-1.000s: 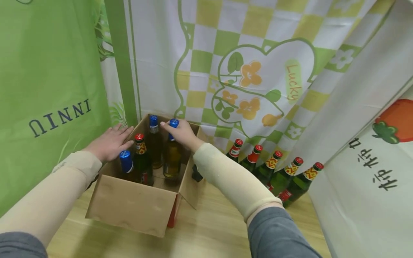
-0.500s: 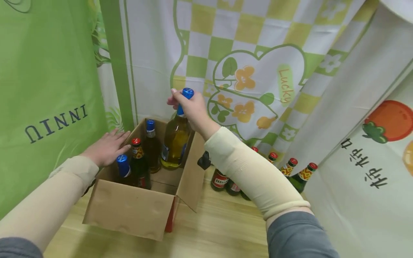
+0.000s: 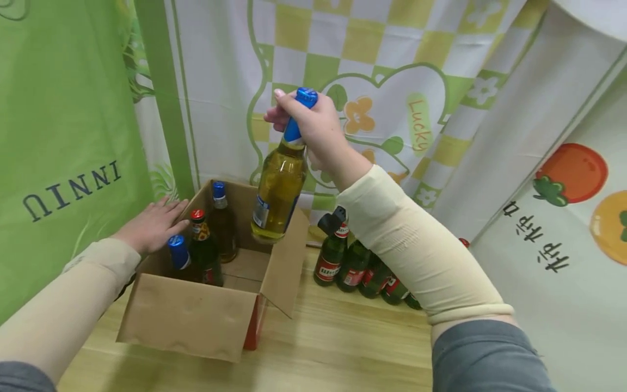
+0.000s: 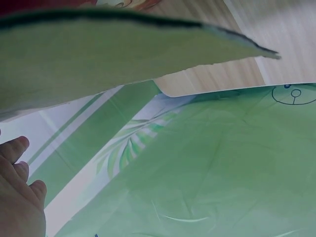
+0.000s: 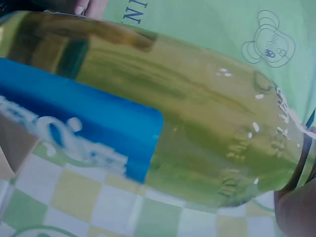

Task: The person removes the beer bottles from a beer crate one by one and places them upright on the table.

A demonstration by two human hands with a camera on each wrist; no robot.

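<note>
My right hand (image 3: 320, 128) grips a beer bottle (image 3: 282, 182) by its blue-foiled neck, holding it tilted above the right side of a cardboard box (image 3: 183, 310). Close up in the right wrist view, that beer bottle (image 5: 197, 113) shows yellowish liquid and a blue label. My left hand (image 3: 154, 224) rests on the box's left edge with fingers extended; part of this left hand (image 4: 22, 192) appears in the left wrist view. Inside the box stand a blue-capped bottle (image 3: 221, 223) at the back, a red-capped bottle (image 3: 203, 250), and another blue-capped bottle (image 3: 178, 253) near the left hand.
Several green bottles (image 3: 330, 258) with red labels stand in a row right of the box, partly behind my right forearm. A checked curtain (image 3: 367, 43) hangs behind, and a green cloth (image 3: 63, 120) on the left. Underneath is a wooden surface (image 3: 333, 343).
The right hand has lifted the blue-necked bottle up out of the box and shifted it rightward. The left hand stays at the box's left edge.
</note>
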